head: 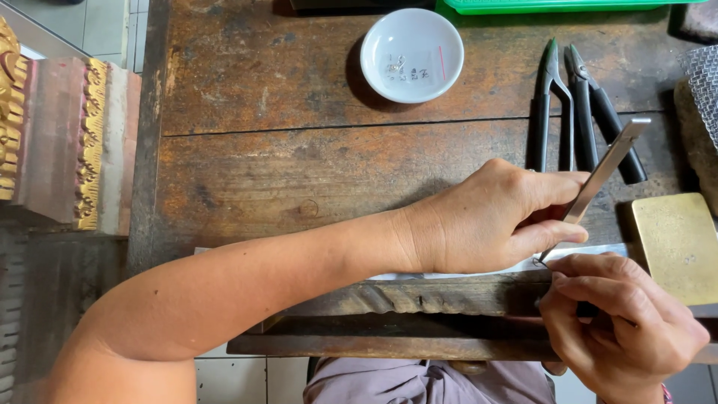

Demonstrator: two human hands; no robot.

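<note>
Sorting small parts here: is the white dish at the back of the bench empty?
Not empty. The white dish holds a small clear bag with a few tiny metal pieces inside.

A worn wooden table [299,150] of dark brown planks carries everything, with a seam running across it between two boards. Near its far edge stands a small white bowl [412,54] holding a clear little bag. To the right of the bowl lie two pairs of black-handled pliers [576,105], side by side, tips pointing away. A green tray [553,6] sits at the far edge. A flat brass block [679,245] rests at the right side. Along the near edge runs a carved wooden ledge [404,298], with a strip of white paper [583,253] just behind it.
</note>
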